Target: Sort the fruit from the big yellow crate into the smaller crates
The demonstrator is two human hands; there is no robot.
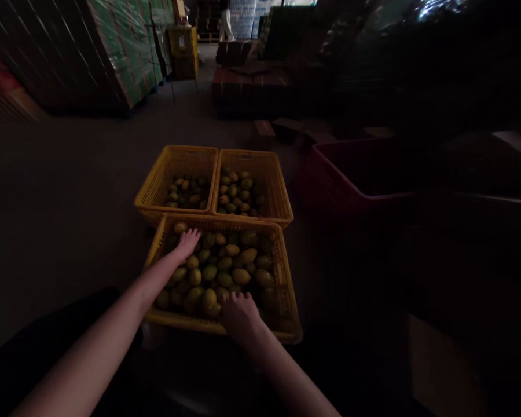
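Note:
A yellow plastic crate (223, 328) stands in front of me, filled with oval green and yellow mangoes (242, 277). My left hand (189, 241) reaches palm down into its far left part, fingers stretched out over the fruit, beside a yellowish mango (180, 227). Over the near edge, my right hand (240, 315) lies on the fruit with its fingers curled down, close to another mango (209, 299). Whatever sits beneath those curled fingers is hidden by the hand and the dim light.
Behind stand two more yellow crates, the left one (150, 188) and the right one (282, 194), each partly filled with mangoes. A dark pink bin (336, 174) is to the right. Wrapped green stacks (130, 52) and flat cartons (252, 84) lie farther back. A person (226, 24) is in the distance.

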